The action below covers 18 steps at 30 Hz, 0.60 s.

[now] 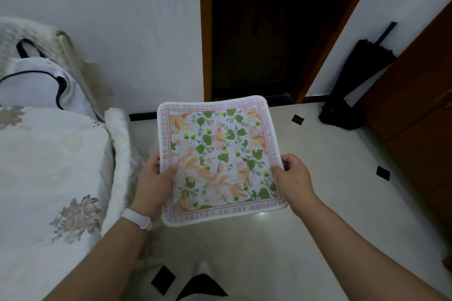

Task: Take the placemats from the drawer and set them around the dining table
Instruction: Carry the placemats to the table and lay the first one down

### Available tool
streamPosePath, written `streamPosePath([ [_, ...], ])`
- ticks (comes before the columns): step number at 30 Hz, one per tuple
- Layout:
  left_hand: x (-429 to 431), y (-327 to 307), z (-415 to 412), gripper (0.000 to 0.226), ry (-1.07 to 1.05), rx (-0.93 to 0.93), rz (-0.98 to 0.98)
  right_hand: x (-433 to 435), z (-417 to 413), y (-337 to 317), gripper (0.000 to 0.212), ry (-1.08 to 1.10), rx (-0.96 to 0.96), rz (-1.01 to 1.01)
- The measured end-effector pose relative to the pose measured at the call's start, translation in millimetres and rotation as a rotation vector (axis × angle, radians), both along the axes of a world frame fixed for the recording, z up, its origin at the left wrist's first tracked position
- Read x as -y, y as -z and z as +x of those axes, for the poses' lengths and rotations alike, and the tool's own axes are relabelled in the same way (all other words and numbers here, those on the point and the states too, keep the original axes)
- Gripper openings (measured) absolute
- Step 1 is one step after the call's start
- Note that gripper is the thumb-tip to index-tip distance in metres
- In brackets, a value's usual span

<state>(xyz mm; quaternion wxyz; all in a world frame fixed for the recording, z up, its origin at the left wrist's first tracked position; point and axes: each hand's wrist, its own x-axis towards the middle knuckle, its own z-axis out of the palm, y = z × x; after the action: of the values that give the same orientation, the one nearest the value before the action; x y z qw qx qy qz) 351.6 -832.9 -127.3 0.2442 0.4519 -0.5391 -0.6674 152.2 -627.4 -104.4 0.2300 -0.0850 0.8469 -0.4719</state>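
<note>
Head view: tiled floor (pixel 325 203) lies open toward a dark doorway (pixel 269 32), between a quilted cover (pixel 49 166) on the left and a wooden cabinet (pixel 420 117) on the right. One floral placemat (pixel 220 154) is held level in the air, left grip (pixel 156 181) and right grip (pixel 293 176) pinching its opposite side edges, thumbs on top.

both hands: left hand (pixel 156 178) and right hand (pixel 294 176) gripping, forearms extended.

Pale tiled floor (pixel 318 178), dark doorway (pixel 269 32)
</note>
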Motion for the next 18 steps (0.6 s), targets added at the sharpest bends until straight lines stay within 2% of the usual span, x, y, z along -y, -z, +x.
streamPosePath([
  [11, 97, 1, -75, 0.019, -0.089, -0.028, 0.072, 109, -90, 1, 0.003, -0.07, 0.02, 0.011],
  [18, 147, 5, -142, 0.017, -0.263, 0.004, 0.082, 205, -190, 16, 0.003, -0.278, 0.033, -0.002],
])
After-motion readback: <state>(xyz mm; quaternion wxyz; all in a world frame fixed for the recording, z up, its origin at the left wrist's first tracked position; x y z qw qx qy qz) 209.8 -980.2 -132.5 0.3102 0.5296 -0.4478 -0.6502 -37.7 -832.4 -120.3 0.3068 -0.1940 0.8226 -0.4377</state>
